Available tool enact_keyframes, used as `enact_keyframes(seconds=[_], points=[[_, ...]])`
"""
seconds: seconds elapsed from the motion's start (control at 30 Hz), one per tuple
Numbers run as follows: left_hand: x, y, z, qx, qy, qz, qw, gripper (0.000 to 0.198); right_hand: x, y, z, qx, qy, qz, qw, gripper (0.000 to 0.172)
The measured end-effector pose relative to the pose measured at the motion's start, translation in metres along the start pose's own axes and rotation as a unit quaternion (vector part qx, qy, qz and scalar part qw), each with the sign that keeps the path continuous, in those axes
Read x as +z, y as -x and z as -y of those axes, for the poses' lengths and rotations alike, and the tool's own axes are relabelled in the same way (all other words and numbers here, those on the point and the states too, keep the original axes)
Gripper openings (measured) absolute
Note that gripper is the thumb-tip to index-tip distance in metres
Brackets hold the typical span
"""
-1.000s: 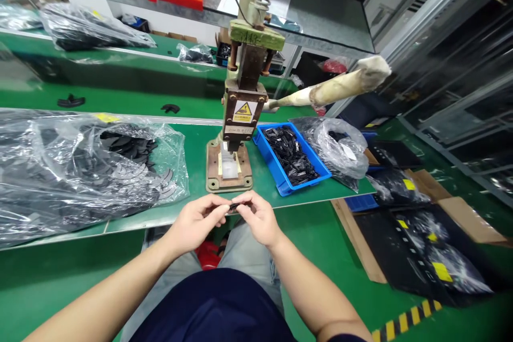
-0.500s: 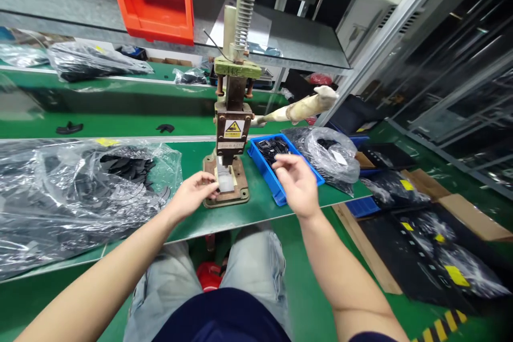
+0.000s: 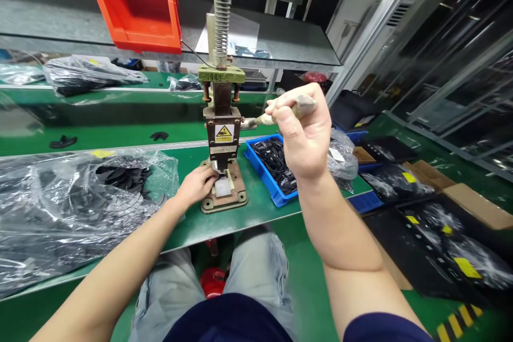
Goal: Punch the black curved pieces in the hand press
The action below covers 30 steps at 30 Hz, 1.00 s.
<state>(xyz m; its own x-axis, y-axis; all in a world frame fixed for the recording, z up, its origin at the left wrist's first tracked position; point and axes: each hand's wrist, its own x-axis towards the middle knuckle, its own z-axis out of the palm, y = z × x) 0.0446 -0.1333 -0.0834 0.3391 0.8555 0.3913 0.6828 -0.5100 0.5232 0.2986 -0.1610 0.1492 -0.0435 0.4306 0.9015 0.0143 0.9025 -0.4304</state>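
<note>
A hand press (image 3: 223,123) with a tall spring and a yellow warning label stands on the green bench. My right hand (image 3: 305,136) is wrapped round its wrapped lever handle (image 3: 305,105), out to the right of the press. At the press base (image 3: 224,202), my left hand (image 3: 197,185) has its fingertips bent in under the press head, by a pale translucent block (image 3: 223,187). What those fingertips pinch, if anything, is too small and hidden to make out. A blue tray (image 3: 278,199) of small black parts (image 3: 274,163) sits just right of the base.
A large clear bag (image 3: 80,214) of black curved pieces covers the bench at left. Overhead, an orange bin (image 3: 138,8) rests on the grey shelf (image 3: 288,37). More bagged parts (image 3: 452,240) and cardboard (image 3: 476,206) lie at right. Two black pieces (image 3: 159,135) lie behind the bench edge.
My right hand has risen from above the blue tray and closed round the press lever. My left fingertips have moved further in beneath the press head. The view has shifted slightly.
</note>
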Motion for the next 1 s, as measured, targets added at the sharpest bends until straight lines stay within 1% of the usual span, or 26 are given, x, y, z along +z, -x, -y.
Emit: enact_keyframes(seconds=[0.07,0.13,0.27,0.37,0.43,0.47,0.53,0.6,0.63,0.7,0.77,0.83,0.9,0.93,1.0], points=[[-0.001,-0.001,0.001,0.028,-0.014,0.012,0.999,0.024,0.002,0.012,0.0,0.001,-0.009,-0.02,1.0,0.025],[-0.003,-0.002,0.002,0.037,-0.011,0.017,0.999,0.023,0.001,0.032,0.001,-0.005,-0.014,-0.034,0.999,0.021],[-0.002,-0.001,0.003,0.035,0.01,0.021,0.999,0.026,-0.004,0.089,0.0,-0.046,0.028,-0.03,0.998,0.01],[-0.003,0.001,0.001,0.028,0.016,0.032,0.999,0.026,-0.009,0.135,-0.005,-0.052,0.078,-0.014,0.995,0.004],[-0.009,0.002,0.003,0.033,0.017,0.05,0.998,0.027,-0.011,0.157,-0.009,-0.049,0.098,-0.014,0.994,0.003],[-0.016,0.004,0.006,0.033,0.013,0.056,0.998,0.028,-0.012,0.164,-0.011,-0.046,0.104,-0.016,0.993,0.003],[-0.037,0.009,0.018,0.008,-0.021,0.053,0.998,0.031,-0.013,0.171,-0.016,-0.045,0.108,-0.02,0.993,0.003],[-0.067,0.019,0.034,-0.051,-0.092,0.048,0.993,0.033,-0.013,0.171,-0.019,-0.054,0.108,-0.022,0.992,0.003],[-0.083,0.025,0.042,-0.087,-0.134,0.057,0.986,0.033,-0.012,0.171,-0.02,-0.06,0.11,-0.024,0.992,0.003],[-0.111,0.039,0.058,-0.153,-0.202,0.113,0.961,0.034,-0.01,0.169,-0.022,-0.064,0.114,-0.034,0.991,0.004],[-0.128,0.053,0.067,-0.203,-0.242,0.183,0.931,0.041,-0.008,0.169,-0.023,-0.064,0.116,-0.047,0.99,0.004],[-0.13,0.065,0.067,-0.23,-0.264,0.239,0.906,0.052,-0.006,0.17,-0.024,-0.064,0.117,-0.057,0.989,0.004],[-0.122,0.071,0.062,-0.24,-0.275,0.27,0.891,0.057,-0.005,0.17,-0.024,-0.064,0.12,-0.063,0.989,0.005],[-0.117,0.072,0.06,-0.242,-0.274,0.277,0.889,0.055,-0.005,0.171,-0.024,-0.065,0.121,-0.064,0.988,0.005],[-0.108,0.07,0.056,-0.239,-0.262,0.287,0.89,0.044,-0.006,0.17,-0.024,-0.067,0.124,-0.06,0.988,0.005]])
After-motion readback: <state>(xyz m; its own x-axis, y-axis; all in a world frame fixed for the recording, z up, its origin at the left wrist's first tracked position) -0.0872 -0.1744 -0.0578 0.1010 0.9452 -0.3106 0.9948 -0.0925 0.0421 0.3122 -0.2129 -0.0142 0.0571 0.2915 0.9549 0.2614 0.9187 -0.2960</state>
